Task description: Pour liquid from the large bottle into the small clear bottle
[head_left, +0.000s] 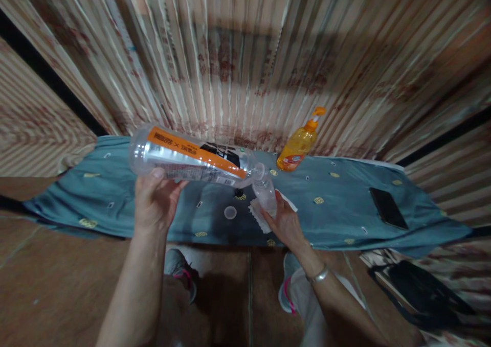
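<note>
My left hand (157, 196) is closed around the base end of a large clear plastic bottle (192, 155) with an orange, silver and black label. The bottle lies almost level, its neck pointing right. At its mouth is a small clear plastic bottle (264, 193), tilted, which my right hand (286, 219) grips from the right. Whether liquid passes between the two cannot be seen. Under the small bottle lies a white cloth or tissue (260, 219) with a scalloped edge. A round translucent cap (230, 212) rests on the tabletop to the left of it.
A pump bottle of orange liquid (297, 147) stands at the back edge of the teal cloth-covered table (326, 224). To the right lies a black phone (388, 208). Pleated curtains (245, 55) hang behind, with a black bag (425, 291) on the floor at lower right.
</note>
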Motion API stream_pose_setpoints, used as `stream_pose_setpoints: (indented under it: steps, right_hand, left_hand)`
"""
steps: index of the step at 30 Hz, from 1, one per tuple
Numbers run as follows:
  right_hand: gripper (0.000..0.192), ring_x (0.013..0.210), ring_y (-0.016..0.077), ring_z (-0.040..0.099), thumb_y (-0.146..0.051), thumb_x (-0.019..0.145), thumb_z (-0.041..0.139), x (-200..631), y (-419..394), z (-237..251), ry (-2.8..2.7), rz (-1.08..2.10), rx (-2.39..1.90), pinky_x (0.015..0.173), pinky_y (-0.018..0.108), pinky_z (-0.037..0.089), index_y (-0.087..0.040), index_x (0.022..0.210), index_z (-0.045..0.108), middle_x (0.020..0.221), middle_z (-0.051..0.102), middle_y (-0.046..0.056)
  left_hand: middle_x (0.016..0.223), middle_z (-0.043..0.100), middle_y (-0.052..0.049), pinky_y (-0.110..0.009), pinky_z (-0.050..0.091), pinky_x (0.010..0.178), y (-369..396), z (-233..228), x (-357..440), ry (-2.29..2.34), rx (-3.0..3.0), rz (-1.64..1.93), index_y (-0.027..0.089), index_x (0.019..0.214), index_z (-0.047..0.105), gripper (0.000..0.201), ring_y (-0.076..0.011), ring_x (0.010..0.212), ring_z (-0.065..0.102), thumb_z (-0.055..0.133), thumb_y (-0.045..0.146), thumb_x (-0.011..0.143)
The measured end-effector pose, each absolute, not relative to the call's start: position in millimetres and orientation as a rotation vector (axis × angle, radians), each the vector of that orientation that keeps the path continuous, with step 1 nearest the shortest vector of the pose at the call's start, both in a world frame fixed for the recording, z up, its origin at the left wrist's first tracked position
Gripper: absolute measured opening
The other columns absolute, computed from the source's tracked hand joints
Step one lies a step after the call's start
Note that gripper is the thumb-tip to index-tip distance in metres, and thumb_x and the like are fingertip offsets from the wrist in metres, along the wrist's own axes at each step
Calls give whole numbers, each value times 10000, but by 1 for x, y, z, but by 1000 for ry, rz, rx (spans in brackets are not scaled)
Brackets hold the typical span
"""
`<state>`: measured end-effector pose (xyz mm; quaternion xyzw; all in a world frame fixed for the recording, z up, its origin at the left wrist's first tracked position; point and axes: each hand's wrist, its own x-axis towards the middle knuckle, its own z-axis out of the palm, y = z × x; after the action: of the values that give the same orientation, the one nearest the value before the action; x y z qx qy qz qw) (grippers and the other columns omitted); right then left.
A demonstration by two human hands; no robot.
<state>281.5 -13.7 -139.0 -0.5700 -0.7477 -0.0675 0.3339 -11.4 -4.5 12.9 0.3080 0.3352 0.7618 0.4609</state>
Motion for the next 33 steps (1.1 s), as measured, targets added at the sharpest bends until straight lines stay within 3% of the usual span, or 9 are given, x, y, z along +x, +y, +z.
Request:
stream_pose_setpoints:
  steps: [6, 14, 28, 33]
  right_hand:
    - [765, 1078, 334, 726, -651, 1006, 346, 281, -15, -138, -1949, -206, -1481, 814, 473, 641, -51, 1476, 398, 1182, 715, 260]
    - [730, 1052, 332, 736, -622, 1014, 361, 281, -15, -139, -1948, -235, -1467, 777, 467, 652, -47, 1462, 412, 1171, 721, 260]
    - [695, 1057, 346, 734, -566, 1014, 425, 281, -18, -141, -1952, -187, -1530, 788, 482, 651, -58, 1487, 391, 1193, 717, 250]
    - [690, 1050, 343, 736, -561, 1017, 420, 281, -19, -140, -1955, -192, -1524, 782, 474, 652, -56, 1486, 394, 1189, 719, 247]
  left_hand:
    - [703, 735, 13, -280, 621, 607, -6, 16, -6, 865, 659, 1905, 215, 708, 704, 341, -184, 703, 701, 913, 358, 480]
    - [753, 737, 13, -301, 621, 653, -5, 14, -7, 855, 665, 1896, 232, 823, 731, 400, -179, 714, 690, 918, 336, 485]
    - [656, 723, 3, -339, 639, 694, -6, 16, -5, 942, 579, 1897, 190, 660, 694, 430, -174, 653, 688, 960, 380, 380]
    - [722, 744, -13, -388, 639, 759, -8, 18, -4, 911, 637, 1901, 193, 730, 727, 393, -194, 705, 700, 934, 377, 451]
